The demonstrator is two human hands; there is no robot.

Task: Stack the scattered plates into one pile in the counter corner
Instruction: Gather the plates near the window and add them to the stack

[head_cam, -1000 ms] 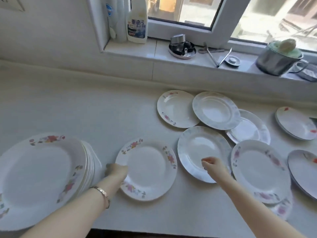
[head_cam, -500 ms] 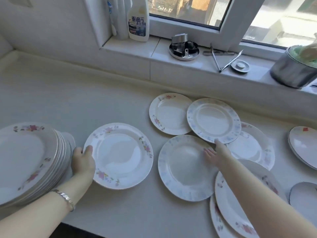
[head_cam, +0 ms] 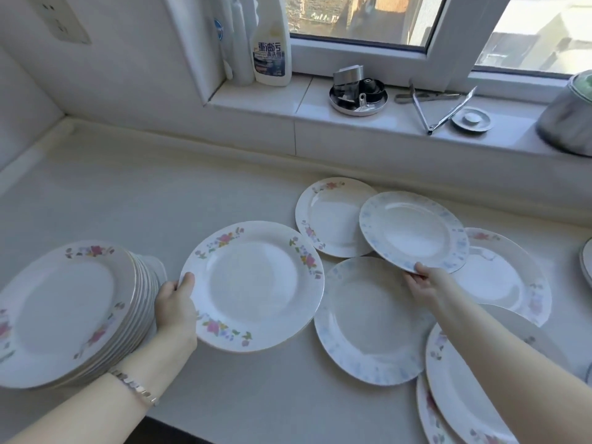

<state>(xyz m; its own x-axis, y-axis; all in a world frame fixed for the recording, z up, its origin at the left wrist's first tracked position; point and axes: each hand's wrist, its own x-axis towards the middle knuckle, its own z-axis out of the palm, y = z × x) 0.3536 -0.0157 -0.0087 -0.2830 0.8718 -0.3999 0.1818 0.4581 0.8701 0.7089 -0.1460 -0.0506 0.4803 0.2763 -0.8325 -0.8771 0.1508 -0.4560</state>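
A tall pile of flowered plates (head_cam: 64,309) stands at the left on the white counter (head_cam: 160,203). My left hand (head_cam: 174,304) grips the left rim of a pink-flowered plate (head_cam: 253,283), lifted just right of the pile. My right hand (head_cam: 424,282) pinches the near rim of a blue-patterned plate (head_cam: 413,230), raised and tilted above the others. Below it lies another blue-patterned plate (head_cam: 371,322). A flowered plate (head_cam: 330,216) lies behind, one more (head_cam: 503,277) at the right, and two overlapping ones (head_cam: 461,389) under my right forearm.
The windowsill behind holds a spray bottle (head_cam: 270,46), a round metal dish (head_cam: 358,96), tongs (head_cam: 442,112), a small lid (head_cam: 471,119) and a metal pot (head_cam: 568,123). A wall with a socket (head_cam: 62,22) closes the left corner. The counter's front edge runs below my left forearm.
My left hand has lifted the flowered plate off the counter. My right hand moved from the lower blue plate to the farther one and raised it by its rim.
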